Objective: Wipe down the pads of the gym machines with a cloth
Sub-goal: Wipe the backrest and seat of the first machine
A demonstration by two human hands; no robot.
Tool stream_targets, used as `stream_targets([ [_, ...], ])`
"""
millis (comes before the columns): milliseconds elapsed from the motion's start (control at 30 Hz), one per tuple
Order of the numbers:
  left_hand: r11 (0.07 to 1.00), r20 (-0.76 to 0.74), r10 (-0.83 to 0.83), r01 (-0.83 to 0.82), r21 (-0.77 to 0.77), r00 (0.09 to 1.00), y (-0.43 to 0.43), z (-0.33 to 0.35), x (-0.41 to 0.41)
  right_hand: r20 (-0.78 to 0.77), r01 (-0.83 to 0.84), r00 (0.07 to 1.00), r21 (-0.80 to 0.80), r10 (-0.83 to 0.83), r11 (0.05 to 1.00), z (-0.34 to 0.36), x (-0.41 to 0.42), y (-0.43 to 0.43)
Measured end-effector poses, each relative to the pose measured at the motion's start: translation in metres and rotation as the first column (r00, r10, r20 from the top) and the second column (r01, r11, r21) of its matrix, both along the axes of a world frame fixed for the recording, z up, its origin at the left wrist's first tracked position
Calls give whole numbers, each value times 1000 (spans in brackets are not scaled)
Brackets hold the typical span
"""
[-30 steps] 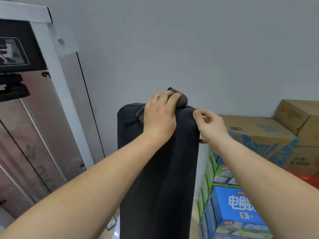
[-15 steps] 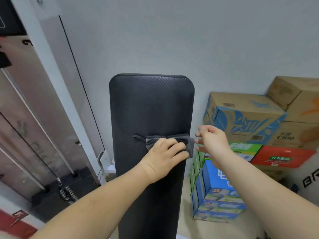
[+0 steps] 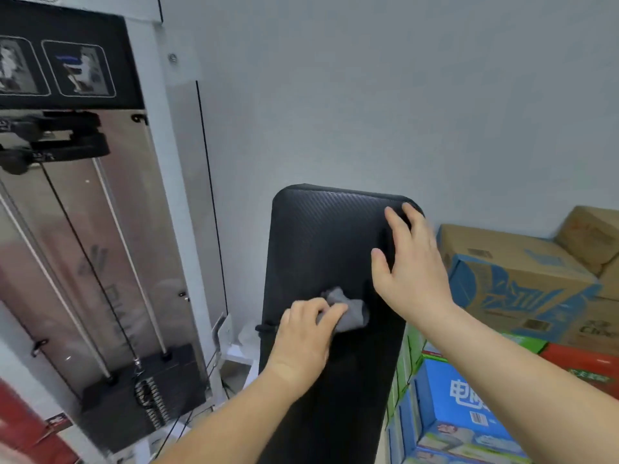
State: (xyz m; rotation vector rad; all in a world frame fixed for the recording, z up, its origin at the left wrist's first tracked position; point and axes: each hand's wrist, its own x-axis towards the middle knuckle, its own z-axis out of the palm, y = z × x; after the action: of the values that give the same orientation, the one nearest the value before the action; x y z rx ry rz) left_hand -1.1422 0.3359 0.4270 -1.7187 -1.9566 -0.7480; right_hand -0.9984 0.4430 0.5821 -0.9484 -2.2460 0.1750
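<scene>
At 9 o'clock of me stands the weight stack [image 3: 100,229], which I'm not touching. My left hand [image 3: 301,343] has its fingers curled tight round the cloth [image 3: 345,313], which sticks out bunched at its 1 o'clock and presses on the middle of the pad [image 3: 318,236]. A second ago the cloth was over the pad's top edge, so I've brought it down the face and across from the right side. My right hand [image 3: 412,269], which hung loosely curled just off the edge a moment ago, now lies flat with fingers apart on the pad's 1 o'clock corner, steadying it. The boxes [image 3: 509,279] sit at 3 o'clock. I reckon the upper face is wiped and the lower stretch, toward 6 o'clock, is left.
</scene>
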Motion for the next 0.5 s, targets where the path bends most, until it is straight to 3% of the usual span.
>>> stream_targets([
  [67,996,-5,-68,68,-60,998,-21,-9,-20,79,-55,996,65,50,996,15,-19,-2],
  [167,978,311,61,-120,173,948,-26,42,-54,213,-107,975,170,70,980,32,-52,-6],
  [233,891,572,84,-319,324,816,-18,100,-80,338,-109,941,220,29,970,36,-75,-8],
  [267,869,658,71,-371,329,749,-10,124,-90,398,-94,917,237,-8,967,35,-86,-9],
  [333,903,780,-17,-325,281,626,9,149,-103,464,-40,880,293,-105,955,29,-104,-12],
  [433,967,936,-104,-185,174,338,26,127,-97,421,22,885,391,-199,920,18,-115,-14],
  [500,964,982,-58,-245,102,181,25,93,-92,407,28,887,428,-220,903,13,-118,-12],
])
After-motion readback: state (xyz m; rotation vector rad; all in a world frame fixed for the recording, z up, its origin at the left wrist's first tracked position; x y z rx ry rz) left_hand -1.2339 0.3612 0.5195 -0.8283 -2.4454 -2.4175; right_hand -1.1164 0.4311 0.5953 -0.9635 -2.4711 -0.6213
